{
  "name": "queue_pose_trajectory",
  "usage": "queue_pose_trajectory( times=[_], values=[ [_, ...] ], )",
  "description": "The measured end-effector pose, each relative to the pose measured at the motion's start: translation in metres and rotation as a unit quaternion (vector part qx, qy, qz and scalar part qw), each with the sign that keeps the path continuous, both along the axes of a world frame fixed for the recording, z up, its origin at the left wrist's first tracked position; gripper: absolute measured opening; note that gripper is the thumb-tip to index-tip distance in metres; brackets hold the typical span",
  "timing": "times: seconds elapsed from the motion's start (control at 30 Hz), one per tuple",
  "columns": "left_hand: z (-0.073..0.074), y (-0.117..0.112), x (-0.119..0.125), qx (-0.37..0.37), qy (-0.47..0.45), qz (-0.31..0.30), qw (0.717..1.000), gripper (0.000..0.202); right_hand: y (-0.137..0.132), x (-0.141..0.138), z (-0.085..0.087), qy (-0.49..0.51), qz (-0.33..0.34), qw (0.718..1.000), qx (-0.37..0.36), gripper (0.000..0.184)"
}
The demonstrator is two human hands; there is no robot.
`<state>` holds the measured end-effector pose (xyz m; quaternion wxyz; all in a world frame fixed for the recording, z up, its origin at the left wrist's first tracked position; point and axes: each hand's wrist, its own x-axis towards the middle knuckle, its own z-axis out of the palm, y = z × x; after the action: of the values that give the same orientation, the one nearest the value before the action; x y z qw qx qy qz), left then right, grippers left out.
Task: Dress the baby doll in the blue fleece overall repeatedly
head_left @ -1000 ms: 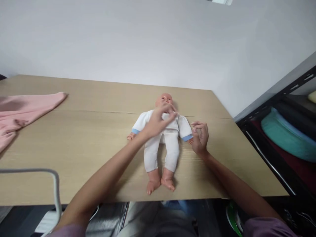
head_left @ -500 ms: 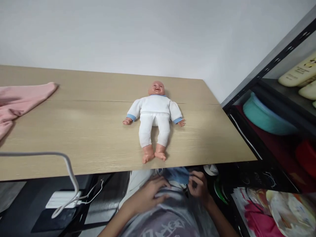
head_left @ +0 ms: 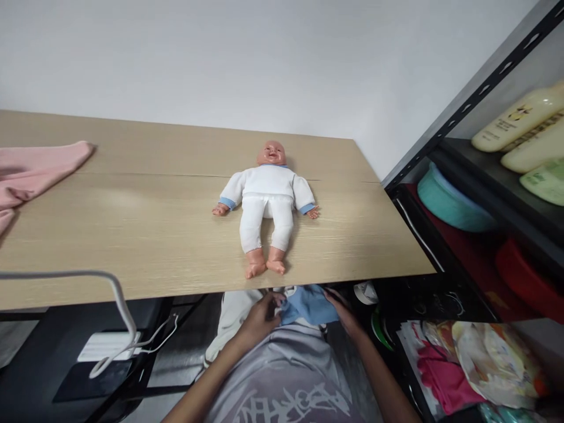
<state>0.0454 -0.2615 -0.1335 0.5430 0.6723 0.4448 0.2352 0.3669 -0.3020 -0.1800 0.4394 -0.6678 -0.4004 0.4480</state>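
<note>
A baby doll [head_left: 265, 202] in a white suit with blue cuffs lies on its back on the wooden table [head_left: 132, 235], feet toward me. Both my hands are below the table's front edge, in my lap. My left hand [head_left: 261, 317] is closed on the left side of a light blue cloth [head_left: 308, 305]. On the cloth's right side my right hand [head_left: 341, 311] grips it too, fingers partly hidden.
A pink garment [head_left: 30, 170] lies at the table's left end. A white cable [head_left: 110, 305] loops over the front edge to a white power strip [head_left: 106, 351] below. A black shelf unit [head_left: 462, 176] at right holds a teal basin [head_left: 449, 200], bottles [head_left: 524, 126] and clothes [head_left: 440, 364].
Both hands left the doll and dropped to my lap, where they took hold of the blue cloth. The view shifted right, showing more of the shelf.
</note>
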Motion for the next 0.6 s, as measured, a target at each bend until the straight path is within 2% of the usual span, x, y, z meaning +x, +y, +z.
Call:
queue_pose_trajectory(
  times=[0.1,0.2,0.23,0.3,0.37,0.4,0.5,0.6],
  values=[
    [0.029,-0.016,-0.040,-0.028,-0.042,-0.050,0.997,0.035,-0.022,0.000,0.030,-0.006,0.001,1.000,0.012,0.055],
    [0.054,-0.022,-0.086,-0.067,-0.023,-0.111,0.991,0.026,-0.043,-0.007,0.053,-0.007,0.060,0.998,0.024,0.056],
    [0.058,-0.021,-0.097,-0.063,-0.002,-0.102,0.993,0.026,-0.047,-0.010,0.056,-0.016,0.078,0.997,0.021,0.056],
    [0.059,-0.016,-0.108,-0.040,0.047,-0.045,0.997,0.034,-0.051,-0.015,0.057,-0.051,0.083,0.995,0.003,0.058],
    [0.052,-0.009,-0.103,-0.010,0.081,0.017,0.997,0.042,-0.049,-0.019,0.052,-0.088,0.056,0.994,-0.023,0.059],
    [0.047,-0.005,-0.095,0.003,0.087,0.029,0.996,0.044,-0.049,-0.022,0.049,-0.100,0.044,0.993,-0.034,0.057],
    [0.035,0.007,-0.059,0.029,0.061,-0.016,0.998,0.046,-0.048,-0.031,0.048,-0.116,0.081,0.988,-0.061,0.054],
    [0.036,0.017,-0.024,0.012,0.030,-0.061,0.998,0.053,-0.051,-0.045,0.061,-0.139,0.153,0.975,-0.086,0.044]
  ],
)
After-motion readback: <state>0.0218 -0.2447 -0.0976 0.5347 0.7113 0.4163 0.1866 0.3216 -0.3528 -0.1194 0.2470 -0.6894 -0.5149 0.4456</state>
